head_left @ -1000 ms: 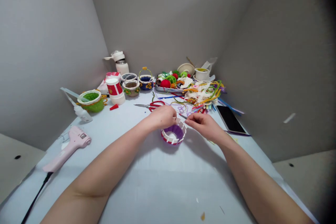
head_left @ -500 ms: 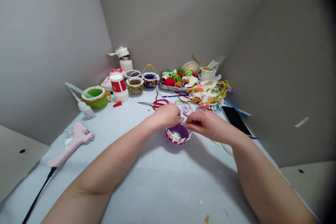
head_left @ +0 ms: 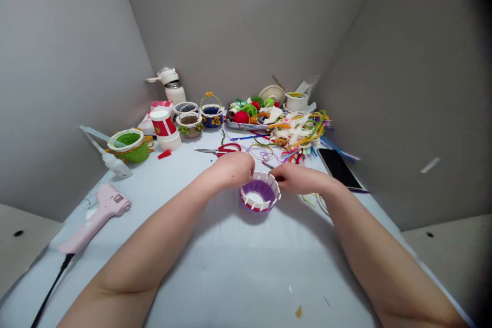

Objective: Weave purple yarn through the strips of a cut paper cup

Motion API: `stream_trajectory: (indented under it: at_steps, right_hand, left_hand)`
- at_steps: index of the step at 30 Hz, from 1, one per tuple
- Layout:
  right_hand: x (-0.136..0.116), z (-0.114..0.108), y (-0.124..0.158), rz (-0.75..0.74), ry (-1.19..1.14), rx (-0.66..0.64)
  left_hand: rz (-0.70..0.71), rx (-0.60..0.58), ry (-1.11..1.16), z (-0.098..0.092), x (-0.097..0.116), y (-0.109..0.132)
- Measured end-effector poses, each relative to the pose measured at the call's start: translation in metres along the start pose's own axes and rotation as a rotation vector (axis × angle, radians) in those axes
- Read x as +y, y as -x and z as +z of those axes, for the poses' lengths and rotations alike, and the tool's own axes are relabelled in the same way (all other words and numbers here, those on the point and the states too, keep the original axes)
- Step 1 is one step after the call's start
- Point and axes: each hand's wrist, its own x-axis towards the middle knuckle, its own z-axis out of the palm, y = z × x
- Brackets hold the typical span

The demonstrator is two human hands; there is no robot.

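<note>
A small paper cup [head_left: 260,193] cut into white strips, woven round with purple yarn and red at its base, stands on the pale table [head_left: 230,256]. My left hand [head_left: 233,169] rests curled at the cup's far left rim. My right hand [head_left: 298,178] is closed at the cup's right rim, fingers pinched against the strips; what it pinches is too small to make out. Loose purple yarn [head_left: 261,154] lies just behind the cup.
Red-handled scissors [head_left: 221,150] lie behind my left hand. A pink glue gun [head_left: 98,212] lies at the left, its cord running off the front edge. Finished little baskets [head_left: 128,146], a red-and-white cup [head_left: 163,127], a tray of yarn [head_left: 249,115], a pile of ribbons [head_left: 300,136] and a phone [head_left: 338,168] crowd the back.
My right hand has moved from above the cup's far rim down to its right side. The left hand has stayed at the far left rim.
</note>
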Motion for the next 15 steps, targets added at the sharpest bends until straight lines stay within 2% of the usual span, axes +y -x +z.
stream_trajectory:
  at_steps: [4,10,15]
  right_hand:
    - [-0.002,0.006,-0.006,0.005,0.004,0.063]
    - [-0.004,0.009,-0.007,-0.002,0.021,0.037]
    - [-0.003,0.005,-0.004,0.016,0.068,0.040]
  left_hand:
    - [0.015,0.014,0.028,-0.001,0.001,0.003]
    - [0.136,0.069,0.155,0.012,0.005,-0.007]
    - [0.091,0.112,0.139,0.021,0.005,-0.013]
